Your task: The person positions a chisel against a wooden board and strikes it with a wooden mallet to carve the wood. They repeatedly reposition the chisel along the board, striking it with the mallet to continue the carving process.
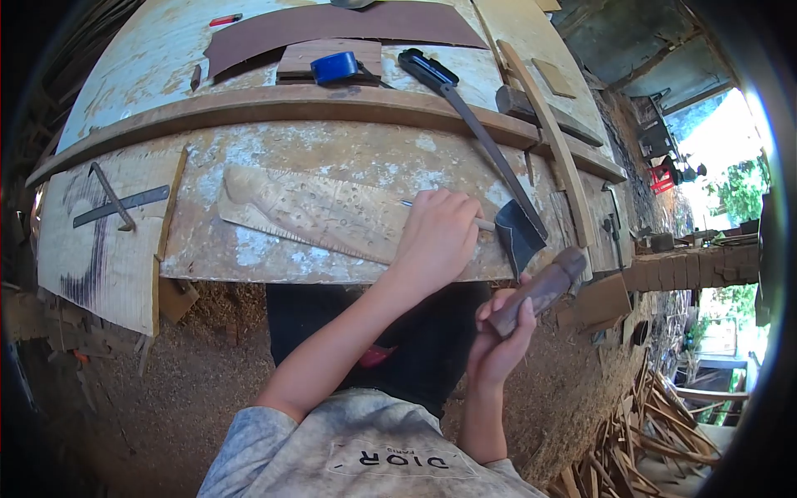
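My left hand (440,228) is closed around a slim metal chisel (484,224), its thin tip showing past the fingers over a carved wooden panel (311,207). That pale panel lies flat on the workbench, with a notched edge and rounded marks cut into its face. The left wrist rests near the panel's right end. My right hand (505,324) grips a dark wooden mallet (544,290), held tilted just off the bench's front edge, apart from the chisel. A dark folded sheet (521,235) lies between the two hands on the bench.
A long wooden rail (332,104) crosses the workbench (199,249). Behind it lie a blue box-shaped tool (334,68), a brown sheet (357,23) and a red lighter (225,20). A black-handled long tool (477,124) slants across the rail. Metal bars (120,206) rest on a board at left.
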`<action>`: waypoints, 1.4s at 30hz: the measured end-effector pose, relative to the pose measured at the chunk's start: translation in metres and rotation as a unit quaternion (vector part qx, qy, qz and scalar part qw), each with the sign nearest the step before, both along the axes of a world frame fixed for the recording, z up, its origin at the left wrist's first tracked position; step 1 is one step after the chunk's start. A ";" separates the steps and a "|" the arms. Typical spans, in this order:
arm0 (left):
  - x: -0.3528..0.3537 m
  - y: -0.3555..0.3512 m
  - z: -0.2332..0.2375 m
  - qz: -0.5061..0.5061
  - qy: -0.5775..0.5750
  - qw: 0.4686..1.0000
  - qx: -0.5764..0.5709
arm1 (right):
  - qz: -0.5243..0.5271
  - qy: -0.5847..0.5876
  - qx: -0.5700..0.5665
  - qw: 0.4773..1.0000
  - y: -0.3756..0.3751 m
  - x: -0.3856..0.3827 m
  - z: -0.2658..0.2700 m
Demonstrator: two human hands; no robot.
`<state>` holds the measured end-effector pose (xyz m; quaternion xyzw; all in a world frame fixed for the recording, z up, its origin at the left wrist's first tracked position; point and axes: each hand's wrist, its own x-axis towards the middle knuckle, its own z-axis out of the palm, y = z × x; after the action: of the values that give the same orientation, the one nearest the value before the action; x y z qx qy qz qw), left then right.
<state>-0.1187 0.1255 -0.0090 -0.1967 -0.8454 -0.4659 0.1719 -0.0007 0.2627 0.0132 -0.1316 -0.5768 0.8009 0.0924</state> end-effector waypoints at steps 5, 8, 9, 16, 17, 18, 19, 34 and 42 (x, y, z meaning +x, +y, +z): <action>0.000 -0.001 -0.005 0.022 0.007 1.000 -0.021 | 0.076 -0.032 -0.010 0.997 0.008 0.005 -0.004; -0.003 0.001 -0.003 0.015 0.000 1.000 -0.010 | -0.072 0.011 -0.028 0.997 -0.009 -0.004 -0.002; -0.003 0.001 -0.002 0.009 -0.005 1.000 -0.015 | 0.023 -0.023 0.020 0.999 0.002 0.001 -0.006; 0.001 0.003 0.000 0.014 -0.002 1.000 -0.022 | -0.056 0.021 -0.023 0.998 -0.010 -0.007 -0.002; 0.001 0.001 -0.003 0.017 0.003 1.000 -0.025 | 0.013 -0.017 -0.005 1.000 -0.012 -0.006 -0.004; -0.001 -0.003 -0.003 0.021 0.011 0.999 -0.025 | 0.083 -0.050 0.018 0.995 -0.002 -0.007 -0.003; -0.001 -0.004 -0.002 0.018 0.009 1.000 -0.023 | 0.148 -0.080 0.047 0.985 0.007 -0.010 -0.002; -0.001 -0.008 -0.003 0.031 0.025 0.999 -0.012 | 0.169 -0.071 0.011 0.983 0.015 -0.021 -0.005; 0.002 -0.011 0.000 0.018 0.021 0.999 0.036 | 0.088 -0.044 -0.043 0.994 0.021 -0.024 0.001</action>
<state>-0.1169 0.1140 -0.0085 -0.1852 -0.8276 -0.4888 0.2048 -0.0247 0.2837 0.0138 -0.1191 -0.5546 0.8235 -0.0098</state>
